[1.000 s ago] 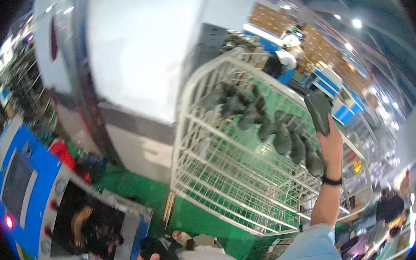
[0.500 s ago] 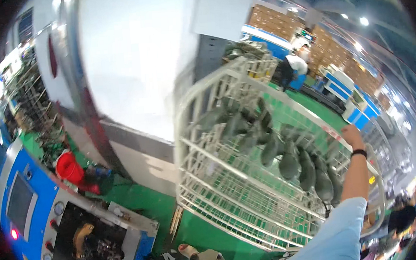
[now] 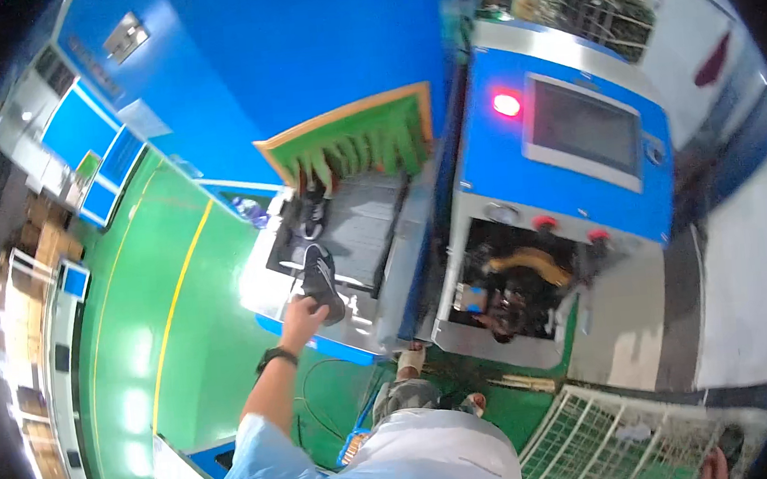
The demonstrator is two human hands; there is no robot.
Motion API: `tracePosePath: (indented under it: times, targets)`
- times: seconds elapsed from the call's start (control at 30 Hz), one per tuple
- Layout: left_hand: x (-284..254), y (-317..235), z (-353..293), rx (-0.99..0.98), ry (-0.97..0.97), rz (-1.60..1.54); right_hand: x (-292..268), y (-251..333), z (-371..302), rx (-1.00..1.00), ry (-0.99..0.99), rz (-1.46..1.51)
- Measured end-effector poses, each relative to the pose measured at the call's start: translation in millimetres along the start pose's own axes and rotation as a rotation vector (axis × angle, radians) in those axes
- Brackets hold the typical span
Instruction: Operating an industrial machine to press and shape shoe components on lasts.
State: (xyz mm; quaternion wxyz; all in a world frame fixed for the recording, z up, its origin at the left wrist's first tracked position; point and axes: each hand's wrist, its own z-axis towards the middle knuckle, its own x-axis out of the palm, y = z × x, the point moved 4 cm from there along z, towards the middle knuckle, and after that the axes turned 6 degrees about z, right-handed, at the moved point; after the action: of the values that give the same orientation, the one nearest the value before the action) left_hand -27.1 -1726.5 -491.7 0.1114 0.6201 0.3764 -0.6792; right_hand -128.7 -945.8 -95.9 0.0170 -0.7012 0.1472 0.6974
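My left hand (image 3: 307, 320) is closed round the heel end of a black sneaker (image 3: 321, 285) with pale stripes and a pale sole, over the near end of a conveyor (image 3: 360, 228). Just beyond it, a second dark sneaker (image 3: 313, 216) lies on the belt, close to a green fringed curtain (image 3: 362, 142) across the machine's opening. Far to the right, at the picture's lower rim, my right hand (image 3: 715, 466) is partly cut off. Beside its fingers, at the white wire rack (image 3: 588, 435), is a dark rounded thing (image 3: 732, 443); whether I grip it is unclear.
A blue machine (image 3: 499, 158) with a screen, a lit red lamp and an open work bay stands right of the conveyor. Behind the conveyor rises a tall blue housing (image 3: 269, 50). A cable (image 3: 311, 407) lies on the green floor (image 3: 198, 281) near my feet.
My view has swung left from the rack to the conveyor. My left hand has come up over the conveyor with the sneaker. My right arm no longer reaches across the rack.
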Motion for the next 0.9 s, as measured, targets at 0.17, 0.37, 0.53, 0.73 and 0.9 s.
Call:
tracePosePath:
  times: [0.17, 0.37, 0.53, 0.73, 0.9]
  targets:
    - [48, 95, 28, -0.382, 0.339, 0.230, 132, 224, 63, -0.534, 0.294, 0.025]
    - [5, 52, 142, -0.215, 0.274, 0.197, 208, 482, 65, -1.048, -0.217, 0.329]
    - [61, 108, 309, -0.276, 0.006, -0.346, 275, 547, 75, -0.955, -0.749, 0.129]
    - [110, 107, 371, -0.655, -0.156, -0.305, 281, 536, 71, -0.936, -0.733, 0.031]
    - [126, 59, 341, -0.628, 0.029, -0.789, 280, 541, 63, -0.949, -0.775, 0.080]
